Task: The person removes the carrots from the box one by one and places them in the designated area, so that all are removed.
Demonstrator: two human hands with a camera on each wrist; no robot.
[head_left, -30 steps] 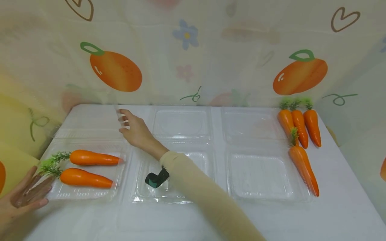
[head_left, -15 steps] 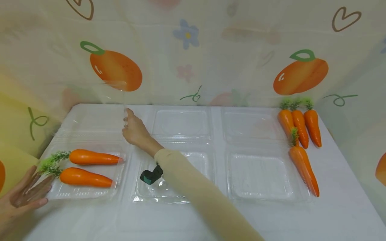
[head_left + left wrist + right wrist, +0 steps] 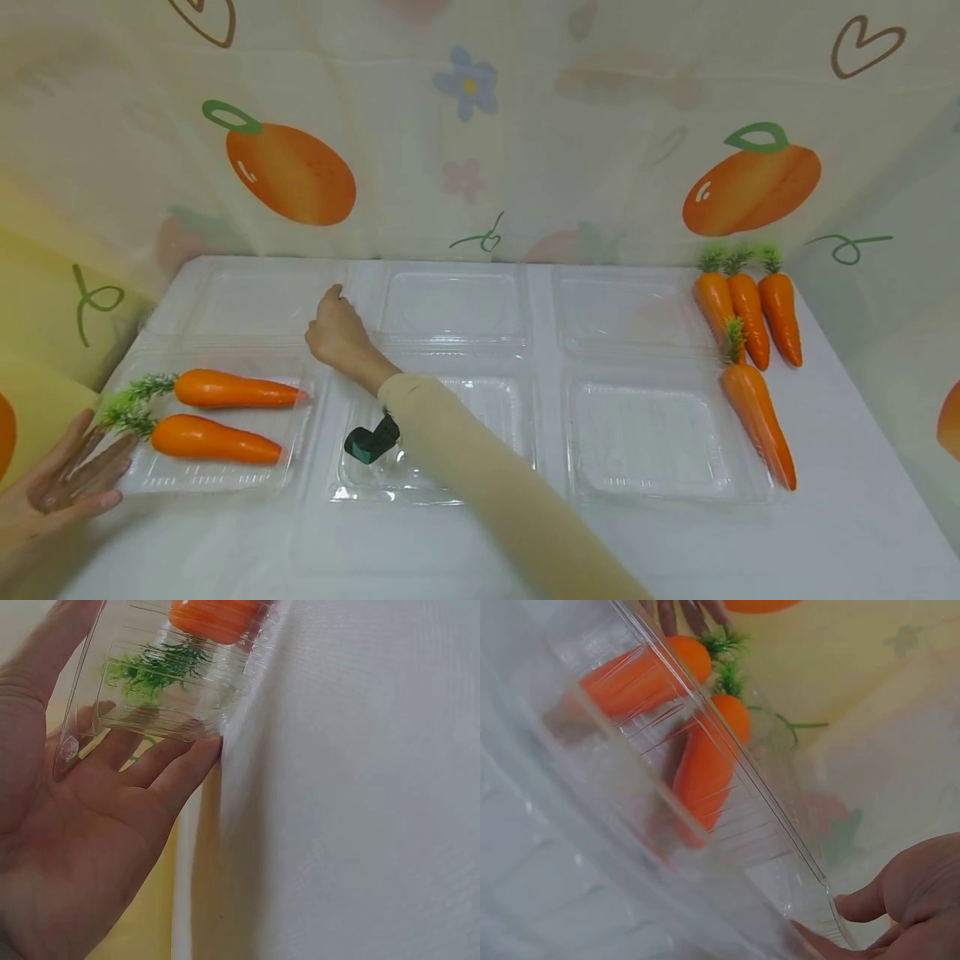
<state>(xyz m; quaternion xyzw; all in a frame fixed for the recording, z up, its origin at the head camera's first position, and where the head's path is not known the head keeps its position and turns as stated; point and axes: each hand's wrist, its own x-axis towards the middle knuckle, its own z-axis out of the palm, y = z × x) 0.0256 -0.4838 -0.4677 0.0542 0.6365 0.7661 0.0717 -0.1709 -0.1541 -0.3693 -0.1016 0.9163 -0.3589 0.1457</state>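
Observation:
In the head view a clear hinged plastic container at the left holds two orange carrots with green tops. My left hand rests at its left end, fingers spread and fairly straight against the wall, also seen in the left wrist view. Behind, the container's lid lies folded back near the wall. My right hand is at the lid's right edge. Up close in the right wrist view, the right thumb and fingers pinch that edge.
Two more clear containers stand with lids back: the middle one under my right forearm, the right one. Several carrots lie at the table's right side, one on the right container's edge. A patterned curtain hangs behind.
The container's lid has swung back and down from a raised position to lie behind its base. My right hand has followed slightly rightward. My left hand has stayed put.

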